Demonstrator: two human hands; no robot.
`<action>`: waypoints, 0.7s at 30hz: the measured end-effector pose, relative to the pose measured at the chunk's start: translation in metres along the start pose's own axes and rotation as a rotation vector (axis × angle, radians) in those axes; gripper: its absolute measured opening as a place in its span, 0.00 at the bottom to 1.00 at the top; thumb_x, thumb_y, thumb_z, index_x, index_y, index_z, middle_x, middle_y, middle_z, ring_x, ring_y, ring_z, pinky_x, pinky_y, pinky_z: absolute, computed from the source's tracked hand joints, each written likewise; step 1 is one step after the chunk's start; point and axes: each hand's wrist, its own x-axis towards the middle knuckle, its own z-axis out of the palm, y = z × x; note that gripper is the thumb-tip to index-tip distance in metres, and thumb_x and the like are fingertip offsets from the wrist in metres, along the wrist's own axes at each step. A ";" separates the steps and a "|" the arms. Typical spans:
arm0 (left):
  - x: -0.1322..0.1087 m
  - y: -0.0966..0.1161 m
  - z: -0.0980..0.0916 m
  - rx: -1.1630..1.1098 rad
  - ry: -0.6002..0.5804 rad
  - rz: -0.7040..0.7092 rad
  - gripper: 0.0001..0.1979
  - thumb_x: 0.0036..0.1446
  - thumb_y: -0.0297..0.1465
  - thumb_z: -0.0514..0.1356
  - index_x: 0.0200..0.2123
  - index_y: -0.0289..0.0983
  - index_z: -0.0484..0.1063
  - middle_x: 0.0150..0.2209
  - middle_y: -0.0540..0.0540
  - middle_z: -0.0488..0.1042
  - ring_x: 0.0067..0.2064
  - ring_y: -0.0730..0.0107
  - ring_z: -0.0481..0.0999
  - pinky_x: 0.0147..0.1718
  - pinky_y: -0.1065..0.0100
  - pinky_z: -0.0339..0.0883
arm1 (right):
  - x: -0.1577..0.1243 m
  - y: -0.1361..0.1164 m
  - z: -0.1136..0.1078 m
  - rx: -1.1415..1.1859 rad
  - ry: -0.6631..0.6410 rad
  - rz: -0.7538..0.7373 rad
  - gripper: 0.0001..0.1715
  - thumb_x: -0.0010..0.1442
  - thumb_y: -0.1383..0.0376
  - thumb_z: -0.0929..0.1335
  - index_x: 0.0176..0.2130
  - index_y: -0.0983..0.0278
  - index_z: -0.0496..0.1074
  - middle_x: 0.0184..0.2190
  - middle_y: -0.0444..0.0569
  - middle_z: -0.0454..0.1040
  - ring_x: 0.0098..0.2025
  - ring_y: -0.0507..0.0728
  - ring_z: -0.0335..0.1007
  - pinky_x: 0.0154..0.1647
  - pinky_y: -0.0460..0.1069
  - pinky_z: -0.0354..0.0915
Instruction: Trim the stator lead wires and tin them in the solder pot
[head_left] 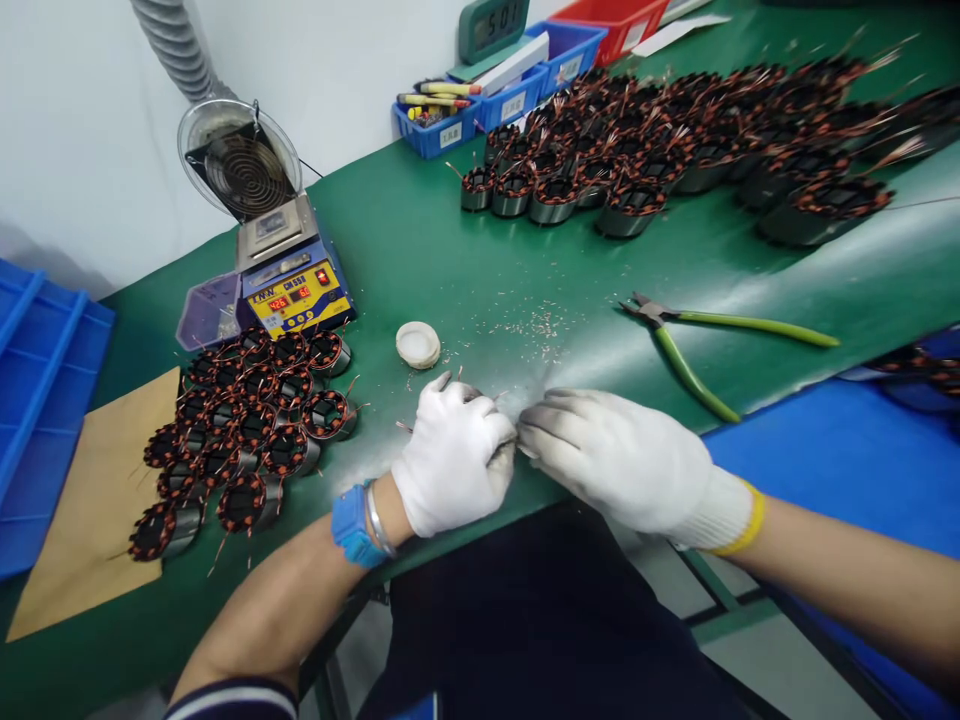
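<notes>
My left hand (459, 455), in a white glove, is closed around a wound motor stator that the glove almost wholly hides; only thin copper wire ends (405, 427) stick out around the fingers. Against its fingertips, my right hand (619, 460) has its gloved fingers pressed together, and what they pinch is hidden. A small round white dish (418, 345) lies just beyond the left hand. Diagonal cutters with green handles (697, 330) rest spread apart beyond the right hand. Tiny wire clippings (544, 325) are scattered on the green table between them.
Several stators (255, 425) stand in a group at left beside brown cardboard (97, 500). A solder pot (300, 295) with a lit display sits behind them, under a fan. More stators (637, 200) fill the back right, near blue bins (442, 135). A blue crate (45, 400) leans far left.
</notes>
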 end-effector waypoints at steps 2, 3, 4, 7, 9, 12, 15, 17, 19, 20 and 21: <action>-0.001 0.000 0.000 -0.003 0.011 0.004 0.08 0.63 0.30 0.58 0.34 0.40 0.78 0.34 0.44 0.77 0.45 0.53 0.73 0.59 0.45 0.63 | 0.002 -0.003 0.001 0.091 -0.043 0.099 0.15 0.67 0.67 0.62 0.41 0.64 0.78 0.39 0.59 0.82 0.38 0.61 0.79 0.43 0.56 0.73; -0.001 -0.001 0.000 -0.005 0.017 0.006 0.08 0.63 0.30 0.58 0.34 0.39 0.78 0.34 0.44 0.77 0.46 0.53 0.73 0.59 0.44 0.62 | 0.004 -0.006 0.001 0.235 -0.089 0.238 0.15 0.68 0.64 0.62 0.39 0.64 0.77 0.34 0.56 0.81 0.34 0.60 0.78 0.38 0.54 0.73; -0.001 -0.001 0.000 -0.005 0.022 0.008 0.09 0.63 0.30 0.58 0.34 0.39 0.77 0.34 0.44 0.77 0.46 0.53 0.73 0.59 0.44 0.62 | 0.006 -0.009 0.001 0.420 -0.149 0.395 0.17 0.69 0.62 0.61 0.36 0.64 0.75 0.30 0.54 0.80 0.30 0.59 0.77 0.34 0.52 0.72; -0.001 -0.001 -0.002 -0.001 0.017 0.013 0.09 0.63 0.30 0.58 0.33 0.39 0.77 0.34 0.44 0.78 0.45 0.54 0.74 0.59 0.45 0.63 | 0.010 -0.015 -0.001 0.746 -0.280 0.638 0.18 0.69 0.60 0.60 0.33 0.63 0.72 0.25 0.49 0.78 0.26 0.57 0.75 0.29 0.50 0.70; -0.001 -0.001 -0.002 -0.004 0.005 0.015 0.08 0.63 0.30 0.58 0.33 0.39 0.77 0.34 0.44 0.78 0.45 0.54 0.74 0.60 0.45 0.63 | 0.008 -0.012 -0.003 0.497 -0.200 0.503 0.15 0.67 0.60 0.62 0.37 0.64 0.76 0.30 0.52 0.80 0.30 0.58 0.77 0.32 0.52 0.71; 0.000 -0.001 -0.003 -0.005 -0.003 0.015 0.08 0.62 0.30 0.58 0.32 0.40 0.77 0.34 0.44 0.77 0.45 0.54 0.73 0.60 0.44 0.63 | 0.003 -0.002 -0.002 -0.025 -0.024 0.051 0.15 0.67 0.66 0.64 0.46 0.64 0.79 0.42 0.57 0.82 0.41 0.62 0.78 0.47 0.57 0.72; 0.000 0.000 -0.003 -0.004 0.010 0.016 0.08 0.62 0.29 0.58 0.32 0.39 0.77 0.34 0.43 0.78 0.44 0.55 0.73 0.60 0.44 0.64 | 0.002 0.002 0.000 -0.163 -0.012 -0.170 0.17 0.66 0.72 0.62 0.45 0.64 0.79 0.43 0.57 0.82 0.42 0.61 0.76 0.53 0.57 0.69; 0.000 0.000 -0.003 -0.012 0.014 0.035 0.08 0.62 0.29 0.58 0.32 0.39 0.77 0.34 0.43 0.78 0.44 0.55 0.74 0.61 0.43 0.62 | 0.003 -0.001 -0.001 -0.050 -0.072 -0.042 0.15 0.67 0.69 0.62 0.40 0.64 0.78 0.38 0.55 0.81 0.37 0.59 0.75 0.44 0.54 0.70; 0.000 -0.002 -0.003 -0.030 -0.008 0.097 0.08 0.61 0.29 0.58 0.32 0.39 0.77 0.34 0.45 0.79 0.46 0.56 0.75 0.63 0.43 0.60 | 0.003 -0.004 -0.008 0.219 -0.165 0.178 0.15 0.68 0.63 0.62 0.35 0.62 0.75 0.31 0.51 0.77 0.30 0.56 0.72 0.34 0.50 0.67; 0.000 -0.004 -0.004 -0.046 -0.023 0.144 0.07 0.60 0.29 0.58 0.31 0.40 0.76 0.33 0.46 0.79 0.46 0.56 0.75 0.64 0.43 0.60 | 0.002 -0.004 -0.013 0.386 -0.216 0.278 0.16 0.69 0.60 0.62 0.33 0.61 0.73 0.28 0.49 0.75 0.28 0.55 0.70 0.30 0.49 0.65; 0.001 -0.007 -0.005 -0.067 -0.038 0.196 0.06 0.58 0.29 0.59 0.29 0.40 0.75 0.31 0.47 0.78 0.45 0.57 0.76 0.65 0.45 0.60 | -0.001 -0.003 -0.019 0.559 -0.263 0.358 0.18 0.69 0.56 0.62 0.31 0.61 0.71 0.25 0.47 0.72 0.26 0.55 0.68 0.27 0.49 0.63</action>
